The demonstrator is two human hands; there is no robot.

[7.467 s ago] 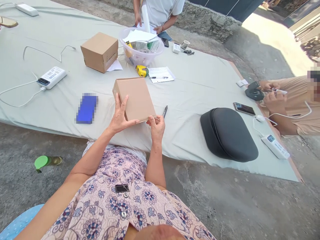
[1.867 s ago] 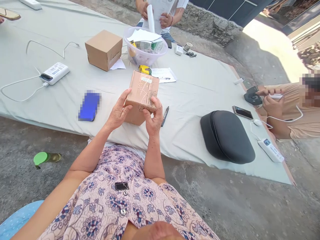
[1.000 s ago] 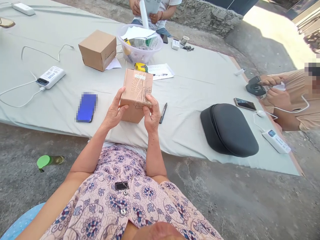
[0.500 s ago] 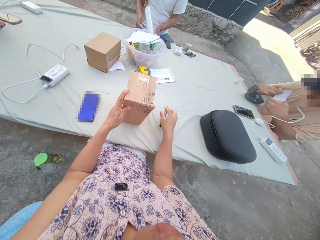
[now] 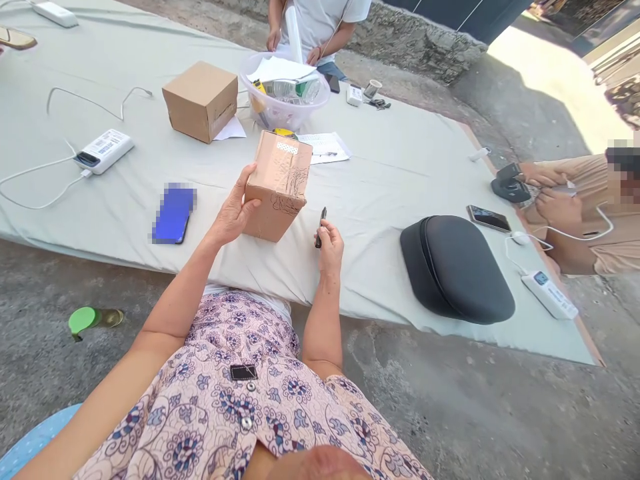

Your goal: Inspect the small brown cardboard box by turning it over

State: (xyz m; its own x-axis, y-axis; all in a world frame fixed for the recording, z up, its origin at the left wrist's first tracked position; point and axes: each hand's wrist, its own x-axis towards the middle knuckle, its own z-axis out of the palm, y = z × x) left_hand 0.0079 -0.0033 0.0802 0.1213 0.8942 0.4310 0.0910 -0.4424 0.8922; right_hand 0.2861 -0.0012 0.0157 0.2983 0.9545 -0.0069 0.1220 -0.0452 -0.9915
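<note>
I hold a small cardboard box (image 5: pixel 278 183) in the middle of the frame, lifted above the grey cloth (image 5: pixel 390 173) and tilted. Its top is covered with shiny tape and has a small white label near the far edge. My left hand (image 5: pixel 231 215) grasps the box from its left side, the thumb on the upper edge and the fingers (image 5: pixel 246 208) pressed on the near face. Just to the right of the box, my right hand (image 5: pixel 329 244) is apart from it and pinches a black pen (image 5: pixel 320 227), which points up and away from me.

Left of the box, a blue phone (image 5: pixel 173 213) lies flat on the cloth. Farther, in the upper left of the frame, a second cardboard box (image 5: pixel 201 101) stands beside a clear plastic bowl (image 5: pixel 283 93) full of papers and small things. A white power bank (image 5: pixel 103 151) with its cable lies at the left. At the right, a black case (image 5: pixel 457 268) rests on the cloth, and another person's hands (image 5: pixel 545 187) work at the right edge.
</note>
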